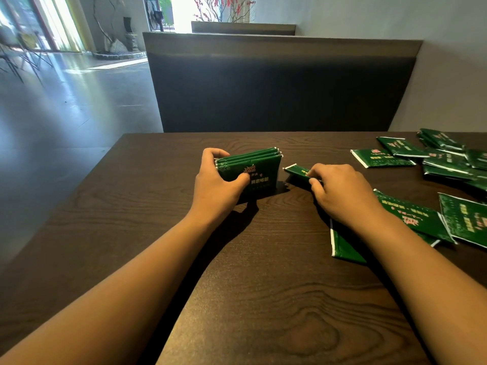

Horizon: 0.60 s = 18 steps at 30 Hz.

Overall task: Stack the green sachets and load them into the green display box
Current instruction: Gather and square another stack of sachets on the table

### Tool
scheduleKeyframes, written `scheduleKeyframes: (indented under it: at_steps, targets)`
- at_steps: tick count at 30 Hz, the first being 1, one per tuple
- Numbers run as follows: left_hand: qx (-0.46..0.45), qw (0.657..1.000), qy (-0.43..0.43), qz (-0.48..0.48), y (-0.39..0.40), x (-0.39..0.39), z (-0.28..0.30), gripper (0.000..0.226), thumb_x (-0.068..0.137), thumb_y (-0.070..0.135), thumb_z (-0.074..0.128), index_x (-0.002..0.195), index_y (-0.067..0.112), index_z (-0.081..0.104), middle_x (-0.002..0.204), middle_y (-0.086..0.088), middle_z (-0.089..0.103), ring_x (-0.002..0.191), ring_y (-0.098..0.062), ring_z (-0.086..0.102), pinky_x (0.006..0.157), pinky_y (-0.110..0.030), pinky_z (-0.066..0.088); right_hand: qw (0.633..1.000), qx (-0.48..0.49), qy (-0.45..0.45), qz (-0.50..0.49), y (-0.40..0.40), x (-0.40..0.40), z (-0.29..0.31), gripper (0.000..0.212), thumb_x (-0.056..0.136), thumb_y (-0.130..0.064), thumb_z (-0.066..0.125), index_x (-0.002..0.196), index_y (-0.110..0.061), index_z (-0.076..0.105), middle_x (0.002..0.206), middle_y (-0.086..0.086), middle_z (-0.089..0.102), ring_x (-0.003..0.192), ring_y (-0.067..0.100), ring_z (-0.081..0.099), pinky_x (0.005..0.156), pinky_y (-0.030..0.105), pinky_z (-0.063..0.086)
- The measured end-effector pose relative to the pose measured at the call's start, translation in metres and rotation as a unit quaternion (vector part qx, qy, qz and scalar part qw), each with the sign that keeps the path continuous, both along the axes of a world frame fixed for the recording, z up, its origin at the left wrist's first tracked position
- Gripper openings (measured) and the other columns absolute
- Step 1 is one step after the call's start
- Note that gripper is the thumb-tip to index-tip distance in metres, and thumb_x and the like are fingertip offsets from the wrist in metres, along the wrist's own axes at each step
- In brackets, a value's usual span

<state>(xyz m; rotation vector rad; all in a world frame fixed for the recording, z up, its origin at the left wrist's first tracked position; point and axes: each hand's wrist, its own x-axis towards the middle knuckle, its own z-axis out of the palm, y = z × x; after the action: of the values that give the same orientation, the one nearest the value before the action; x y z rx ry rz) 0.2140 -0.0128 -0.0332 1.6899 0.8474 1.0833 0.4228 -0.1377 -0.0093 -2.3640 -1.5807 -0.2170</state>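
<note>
My left hand [214,184] grips a stack of several green sachets [259,168] stood on edge on the dark wooden table [237,299], near its middle. Just to the right, my right hand [340,192] pinches a single green sachet [297,171], held a short gap away from the stack. More loose green sachets [416,219] lie flat under and beside my right wrist. A scattered pile of sachets [445,159] sits at the far right of the table. No green display box is in view.
A dark padded booth backrest [282,88] rises right behind the table's far edge. The table's left edge drops to a shiny grey floor [66,114]. A pale wall [453,75] stands to the right.
</note>
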Motion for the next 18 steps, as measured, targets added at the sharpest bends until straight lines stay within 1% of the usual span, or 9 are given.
scheduleKeyframes:
  at_steps: [3, 4, 7, 9, 10, 12, 14, 16, 18]
  targets:
    - [-0.003, 1.0, 0.0, -0.008, 0.0, 0.0, 0.0, 0.046, 0.087, 0.004, 0.073, 0.117, 0.022, 0.044, 0.115, 0.004, 0.058, 0.111, -0.015, 0.063, 0.084, -0.038, 0.064, 0.998, 0.057, -0.019, -0.021, 0.0, 0.0, 0.001, 0.019, 0.103, -0.026, 0.049, 0.109, -0.019, 0.066, 0.098, 0.005, 0.069, 0.091, 0.033, 0.063, 0.074, 0.041, 0.047]
    - [-0.002, 1.0, -0.001, -0.008, 0.0, -0.001, 0.0, 0.045, 0.087, 0.003, 0.073, 0.117, 0.022, 0.045, 0.115, 0.004, 0.058, 0.111, -0.016, 0.063, 0.082, -0.037, 0.064, 0.996, 0.086, -0.027, -0.027, 0.001, 0.0, 0.0, 0.018, 0.103, -0.024, 0.05, 0.109, -0.019, 0.066, 0.098, 0.005, 0.07, 0.092, 0.033, 0.063, 0.077, 0.042, 0.045]
    - [0.005, 1.0, -0.004, -0.002, 0.0, -0.001, 0.001, 0.042, 0.088, 0.002, 0.072, 0.116, 0.019, 0.045, 0.114, 0.006, 0.057, 0.111, -0.014, 0.062, 0.078, -0.028, 0.063, 0.982, 0.181, -0.029, -0.039, 0.001, 0.004, 0.0, 0.016, 0.101, -0.021, 0.05, 0.108, -0.018, 0.065, 0.097, 0.004, 0.069, 0.092, 0.033, 0.059, 0.083, 0.046, 0.042]
    - [0.003, 1.0, -0.007, -0.001, 0.0, -0.001, 0.0, 0.042, 0.089, 0.002, 0.072, 0.116, 0.019, 0.045, 0.115, 0.006, 0.057, 0.111, -0.013, 0.062, 0.078, -0.027, 0.063, 0.974, 0.226, -0.015, -0.029, 0.001, 0.006, -0.001, 0.014, 0.101, -0.018, 0.048, 0.106, -0.017, 0.061, 0.097, 0.005, 0.064, 0.091, 0.032, 0.055, 0.081, 0.045, 0.041]
    - [0.002, 1.0, -0.008, -0.002, 0.0, -0.001, 0.0, 0.041, 0.089, 0.002, 0.071, 0.117, 0.018, 0.045, 0.115, 0.006, 0.057, 0.111, -0.012, 0.062, 0.079, -0.027, 0.063, 0.97, 0.242, -0.005, -0.019, 0.001, 0.006, 0.0, 0.014, 0.101, -0.017, 0.047, 0.105, -0.015, 0.06, 0.096, 0.005, 0.061, 0.09, 0.031, 0.054, 0.077, 0.042, 0.04]
    - [0.003, 1.0, -0.005, 0.0, 0.0, -0.001, 0.0, 0.041, 0.09, 0.002, 0.071, 0.118, 0.018, 0.045, 0.114, 0.007, 0.057, 0.109, -0.01, 0.062, 0.078, -0.025, 0.062, 0.964, 0.267, 0.015, 0.002, 0.002, 0.003, 0.002, 0.014, 0.1, -0.016, 0.044, 0.101, -0.013, 0.057, 0.095, 0.005, 0.057, 0.088, 0.028, 0.051, 0.071, 0.037, 0.037]
    - [0.002, 1.0, -0.006, -0.001, -0.001, -0.001, 0.001, 0.041, 0.09, 0.002, 0.07, 0.118, 0.018, 0.045, 0.114, 0.007, 0.056, 0.108, -0.01, 0.062, 0.076, -0.024, 0.062, 0.957, 0.287, 0.028, 0.022, 0.002, 0.0, 0.005, 0.015, 0.097, -0.017, 0.041, 0.097, -0.012, 0.055, 0.092, 0.004, 0.054, 0.086, 0.026, 0.049, 0.069, 0.038, 0.039]
    - [-0.006, 1.0, -0.007, -0.008, -0.001, 0.0, 0.003, 0.039, 0.092, 0.002, 0.068, 0.118, 0.019, 0.044, 0.115, 0.005, 0.057, 0.109, -0.014, 0.062, 0.078, -0.029, 0.064, 0.954, 0.291, 0.035, 0.055, 0.002, -0.002, 0.007, 0.014, 0.093, -0.017, 0.04, 0.092, -0.013, 0.054, 0.09, 0.004, 0.053, 0.084, 0.024, 0.048, 0.068, 0.041, 0.042]
    - [-0.021, 0.999, -0.002, -0.026, -0.003, 0.0, 0.004, 0.037, 0.094, 0.002, 0.064, 0.118, 0.02, 0.043, 0.116, 0.002, 0.057, 0.109, -0.017, 0.064, 0.078, -0.035, 0.065, 0.957, 0.274, 0.043, 0.09, 0.004, -0.005, 0.006, 0.011, 0.089, -0.014, 0.043, 0.09, -0.014, 0.054, 0.089, 0.003, 0.053, 0.084, 0.023, 0.048, 0.069, 0.041, 0.042]
